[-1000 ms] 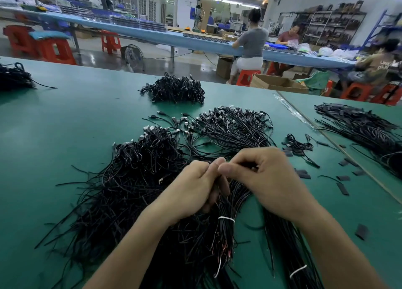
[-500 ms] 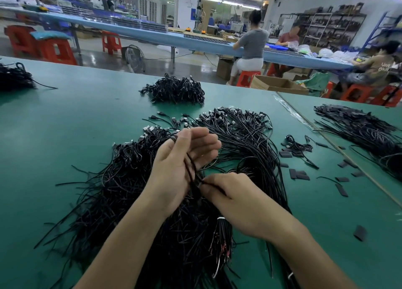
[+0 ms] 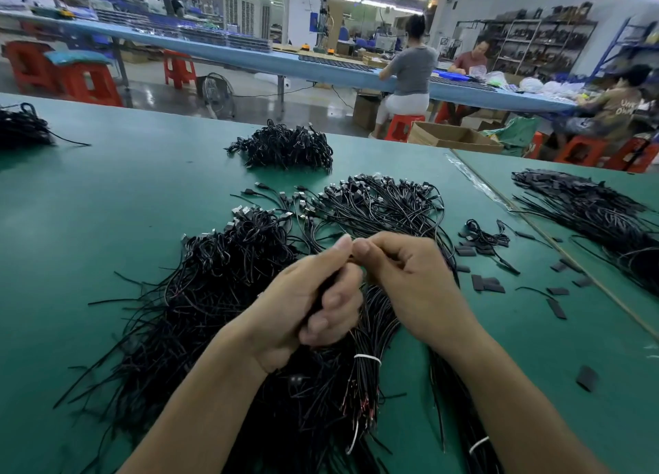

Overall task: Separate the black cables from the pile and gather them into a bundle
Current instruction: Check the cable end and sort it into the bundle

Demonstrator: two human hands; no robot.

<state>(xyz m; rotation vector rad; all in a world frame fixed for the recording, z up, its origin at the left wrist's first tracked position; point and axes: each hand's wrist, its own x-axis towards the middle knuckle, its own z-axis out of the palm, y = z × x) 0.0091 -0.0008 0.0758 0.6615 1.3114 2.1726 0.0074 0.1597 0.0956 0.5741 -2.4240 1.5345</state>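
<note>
1. The left hand (image 3: 303, 309) grips a fistful of black cables (image 3: 371, 316) just above the pile (image 3: 221, 277) on the green bench (image 3: 107, 195).
2. The right hand (image 3: 410, 277), thumb touching the left thumb, pinches the top of the same cables.

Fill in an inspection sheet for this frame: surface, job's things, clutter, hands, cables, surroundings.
Surface: green table mat, with a seam to a second mat on the right.
Job's things: loose pile of black cables; tied bundle with a white tie beside it.
Clutter: black sleeve pieces scattered right of the hands.
Hands: left hand grips a handful of cables; right hand pinches strands at the left thumb.
Cables: far-centre heap, far-left heap, right-side heap.
Surroundings: red stools, cardboard box, seated person at a blue bench.
</note>
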